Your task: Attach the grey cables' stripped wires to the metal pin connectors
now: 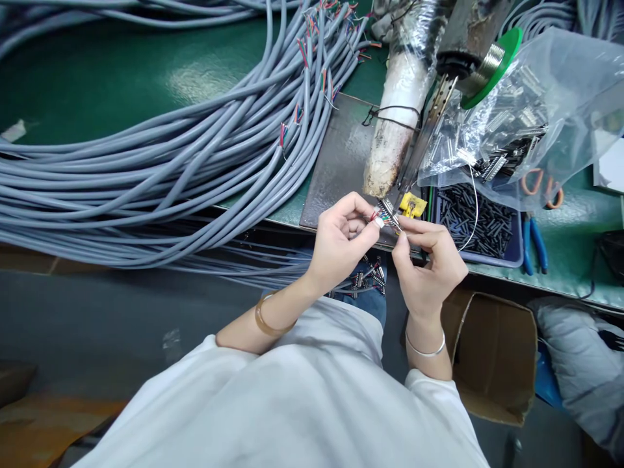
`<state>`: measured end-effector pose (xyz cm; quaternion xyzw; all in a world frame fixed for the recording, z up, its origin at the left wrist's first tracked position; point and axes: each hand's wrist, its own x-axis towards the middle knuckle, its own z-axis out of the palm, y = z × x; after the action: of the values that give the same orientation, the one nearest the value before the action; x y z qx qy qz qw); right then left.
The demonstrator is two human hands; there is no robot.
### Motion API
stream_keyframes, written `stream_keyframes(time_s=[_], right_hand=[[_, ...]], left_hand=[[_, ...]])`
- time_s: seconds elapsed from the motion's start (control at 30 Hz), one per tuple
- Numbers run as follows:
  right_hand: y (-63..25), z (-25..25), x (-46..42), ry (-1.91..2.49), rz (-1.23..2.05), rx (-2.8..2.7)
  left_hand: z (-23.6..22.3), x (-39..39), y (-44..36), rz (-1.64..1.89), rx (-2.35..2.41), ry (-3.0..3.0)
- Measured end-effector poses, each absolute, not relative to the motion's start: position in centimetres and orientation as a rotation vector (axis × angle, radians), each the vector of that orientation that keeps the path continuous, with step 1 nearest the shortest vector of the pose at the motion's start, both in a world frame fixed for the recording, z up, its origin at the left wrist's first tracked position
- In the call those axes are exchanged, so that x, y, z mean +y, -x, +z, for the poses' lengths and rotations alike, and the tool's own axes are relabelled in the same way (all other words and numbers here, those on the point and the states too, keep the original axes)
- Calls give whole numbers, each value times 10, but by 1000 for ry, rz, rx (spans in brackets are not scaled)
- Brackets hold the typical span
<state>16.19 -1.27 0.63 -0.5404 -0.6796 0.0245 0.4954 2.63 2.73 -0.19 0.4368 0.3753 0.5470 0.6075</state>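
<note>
My left hand (341, 242) is closed in a pinch on the end of a cable with small coloured wires (383, 220) sticking out. My right hand (429, 260) is also pinched, its fingertips on those wire ends and on a thin white wire (474, 201) that loops up to the right. Both hands meet just in front of the tip of a worn, taped soldering tool (397, 117) on a dark metal plate (336, 162). A yellow part (413, 205) lies right behind my fingers.
A big bundle of grey cables (146, 175) covers the green bench (97, 78) at left. A clear bag of connectors (517, 123), a tray of black tubing pieces (480, 224), blue-handled pliers (533, 240) and a solder spool (492, 62) lie right. A cardboard box (497, 354) stands below.
</note>
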Motion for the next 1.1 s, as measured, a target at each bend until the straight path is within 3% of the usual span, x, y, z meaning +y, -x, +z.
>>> stream_keyframes(time_s=[0.83,1.1], right_hand=[[-159,9,-13,1324,-91,-1722],[-168,16,-23,1434,290,-1545]], left_hand=[[-1,30,-25,1231,896,-1045],[3,22,-19,1141,812,-1014]])
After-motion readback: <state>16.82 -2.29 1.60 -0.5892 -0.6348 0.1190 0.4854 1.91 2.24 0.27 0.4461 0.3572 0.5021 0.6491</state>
